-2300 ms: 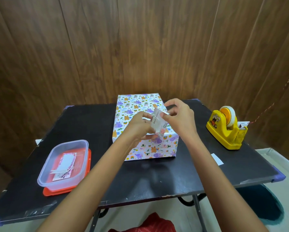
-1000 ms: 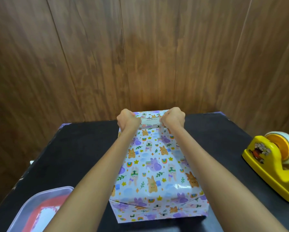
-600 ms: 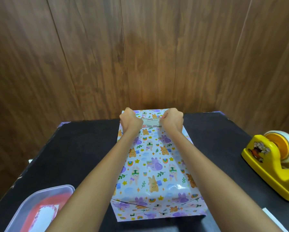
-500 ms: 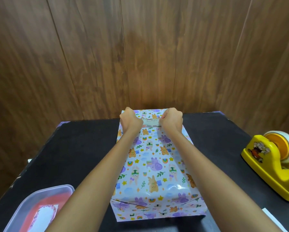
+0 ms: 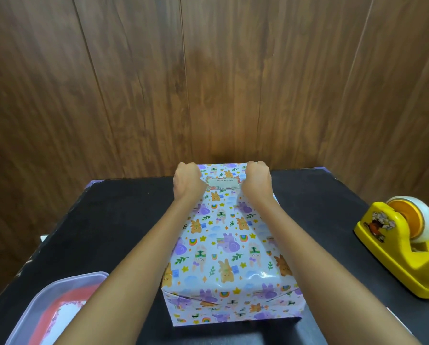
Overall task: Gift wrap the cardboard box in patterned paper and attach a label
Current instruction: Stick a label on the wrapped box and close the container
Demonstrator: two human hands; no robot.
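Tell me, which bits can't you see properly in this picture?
All in the head view:
- Fingertips of the left hand and right hand: curled under the knuckles, so their hold on the label is hidden.
- Label ends: covered by both hands.
- Plastic tub: cut off by the bottom edge, contents blurred.
- Tape dispenser: cut off by the right edge.
- Far side of the wrapped box: hidden by the box itself.

Whole background is a dark brown wood-panel wall [image 5: 208, 83], tall vertical planks with heavy grain, angling in on the right side too. The table [image 5: 108, 232] is matte black with purplish far corners, pushed right against it. Lighting's soft and even.
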